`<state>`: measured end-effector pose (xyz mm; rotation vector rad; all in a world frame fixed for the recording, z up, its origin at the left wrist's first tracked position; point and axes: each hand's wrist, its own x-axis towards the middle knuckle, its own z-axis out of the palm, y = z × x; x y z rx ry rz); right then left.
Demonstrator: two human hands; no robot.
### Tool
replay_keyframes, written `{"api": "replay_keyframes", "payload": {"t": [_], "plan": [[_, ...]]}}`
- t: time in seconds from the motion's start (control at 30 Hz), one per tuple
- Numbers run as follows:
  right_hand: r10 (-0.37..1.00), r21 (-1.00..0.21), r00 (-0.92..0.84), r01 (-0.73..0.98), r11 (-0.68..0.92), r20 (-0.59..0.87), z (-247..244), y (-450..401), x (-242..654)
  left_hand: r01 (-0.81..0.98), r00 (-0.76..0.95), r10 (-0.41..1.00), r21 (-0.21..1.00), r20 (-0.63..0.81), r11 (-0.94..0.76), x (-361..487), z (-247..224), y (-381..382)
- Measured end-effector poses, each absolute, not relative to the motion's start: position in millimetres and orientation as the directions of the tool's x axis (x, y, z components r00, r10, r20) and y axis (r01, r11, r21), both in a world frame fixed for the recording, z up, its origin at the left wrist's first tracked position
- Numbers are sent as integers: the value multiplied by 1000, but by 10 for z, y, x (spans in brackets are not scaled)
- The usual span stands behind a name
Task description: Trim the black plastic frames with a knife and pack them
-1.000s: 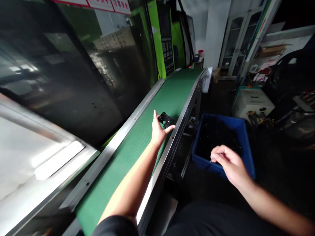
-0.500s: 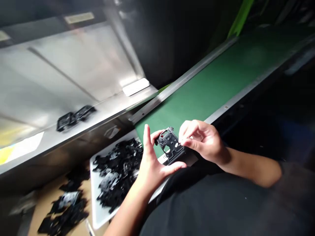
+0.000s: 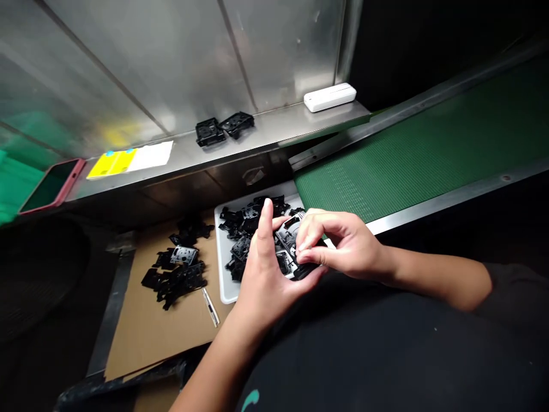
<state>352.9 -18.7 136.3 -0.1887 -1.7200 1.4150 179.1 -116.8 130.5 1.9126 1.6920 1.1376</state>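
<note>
Both of my hands hold a black plastic moulded part (image 3: 288,243) in front of my body, just above the near edge of a white tray (image 3: 222,258). My left hand (image 3: 268,269) supports it from below and behind, with the thumb upright. My right hand (image 3: 343,243) pinches its edge between thumb and fingers. The tray holds a heap of similar black parts (image 3: 251,229), partly hidden behind my left hand.
A cardboard sheet (image 3: 128,337) beside the tray bears more black parts (image 3: 178,274) and a pen (image 3: 210,306). Above, a steel shelf (image 3: 266,129) carries two black parts (image 3: 223,127), a white box (image 3: 329,97) and yellow-and-white paper (image 3: 129,159). A green conveyor belt (image 3: 429,146) runs right.
One second ago my left hand reached for the part on the belt and my right hand was over a blue bin. Both hands now hold it, and the view has swung down to the tray.
</note>
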Motion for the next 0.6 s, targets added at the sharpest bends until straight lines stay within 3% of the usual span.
{"api": "replay_keyframes", "payload": {"t": [0.33,0.6], "plan": [[617,-891,-644,-324,317,454,1298,-485,2795,682,-41,941,698,336,-220,1067,1224,-1479],[476,-754,-630,-287,591,614,1242,-642,2408,741,48,931,612,362,-276,642,1198,-1600]]}}
